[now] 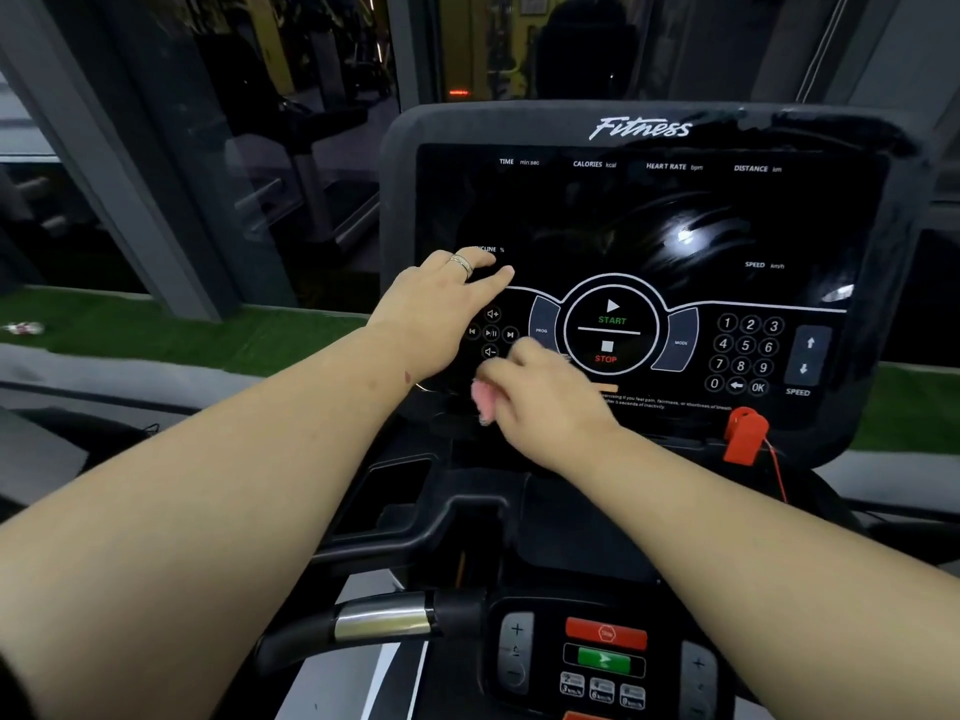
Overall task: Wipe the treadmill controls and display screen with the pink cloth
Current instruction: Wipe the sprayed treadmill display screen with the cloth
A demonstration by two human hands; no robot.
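Dim gym room. Big glass windows ahead, dark outside, showing faint reflections of exercise machines. Grey slanted window frame at left. Strip of green artificial grass along the foot of the glass, with a small pale scrap lying on it. Grey ledge just below the grass.

Two bare forearms with no sleeves showing. The left hand wears a thin silver-coloured ring on one finger. The right hand shows no jewellery.
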